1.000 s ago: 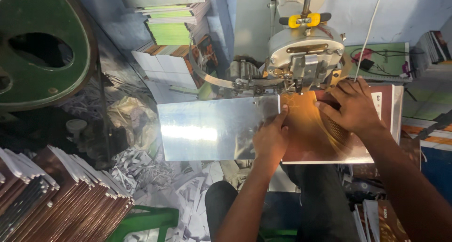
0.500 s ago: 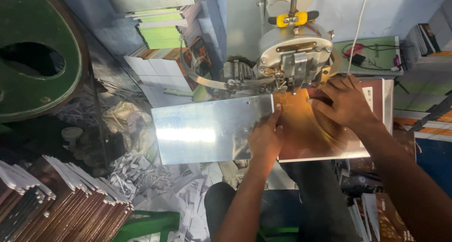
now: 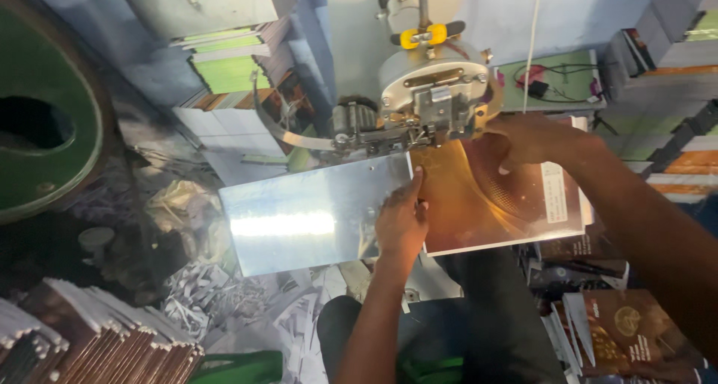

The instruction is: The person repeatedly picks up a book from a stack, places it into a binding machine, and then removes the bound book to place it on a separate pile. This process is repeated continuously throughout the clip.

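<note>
Brown booklet (image 3: pixel 486 197) flat on metal tabletop (image 3: pixel 299 219), long axis across, spine under stitching machine (image 3: pixel 426 92). Left hand (image 3: pixel 400 223) fingers (image 3: pixel 416 182) flat on its edge; right hand (image 3: pixel 523 137) fingers curled over top, gripping nothing.

Seen from above, a cramped workshop corner centred on a shiny metal work plate (image 3: pixel 307 219). Behind the plate, a pale blue-grey wall (image 3: pixel 583 10), brightly lit. Up and left of the plate, a grey metal box (image 3: pixel 202 2) over stacked green and white paper (image 3: pixel 224 62). Far left of the plate, a large green ring-shaped machine part (image 3: pixel 52 130) with a dark hole. Below the plate, white paper offcuts (image 3: pixel 224 309) strewn over a dim floor. Lower left of the plate, a row of brown-edged booklets (image 3: pixel 90 346). Right of the plate, shelves of stacked grey and orange covers (image 3: pixel 673 92). Strong glare on the plate itself.
</note>
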